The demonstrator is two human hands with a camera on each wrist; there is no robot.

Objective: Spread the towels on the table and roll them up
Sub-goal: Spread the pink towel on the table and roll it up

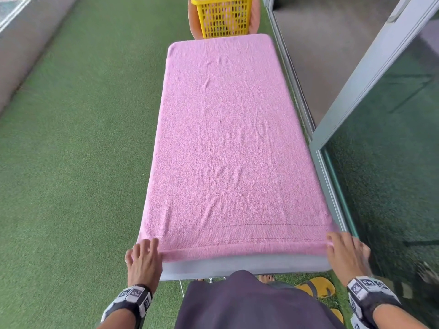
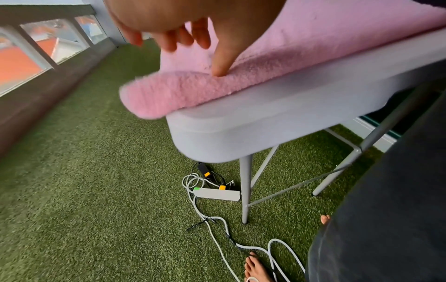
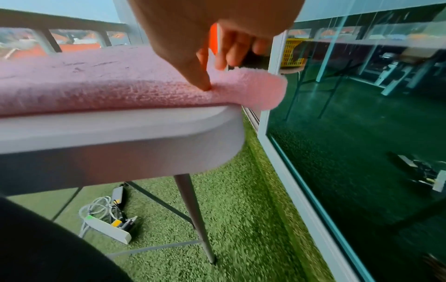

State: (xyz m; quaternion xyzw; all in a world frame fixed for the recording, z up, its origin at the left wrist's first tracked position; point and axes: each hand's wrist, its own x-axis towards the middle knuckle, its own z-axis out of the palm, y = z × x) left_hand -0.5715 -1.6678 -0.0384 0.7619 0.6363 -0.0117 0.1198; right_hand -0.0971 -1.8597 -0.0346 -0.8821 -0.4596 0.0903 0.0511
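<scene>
A pink towel (image 1: 225,138) lies spread flat over almost the whole grey table (image 1: 237,264), with a few shallow wrinkles. Its near hem is turned over into a thin fold along the table's near edge. My left hand (image 1: 143,255) holds the near left corner, which sticks out past the table; in the left wrist view the thumb presses into the towel (image 2: 313,38) fold and the fingers reach over it. My right hand (image 1: 344,250) grips the near right corner. In the right wrist view its thumb digs into the towel (image 3: 96,80) and the fingers curl behind the corner.
A yellow basket (image 1: 223,17) stands on an orange seat beyond the table's far end. A glass sliding door (image 1: 392,162) runs close along the right side. A power strip (image 2: 217,193) and cables lie on the green turf under the table, near my bare feet.
</scene>
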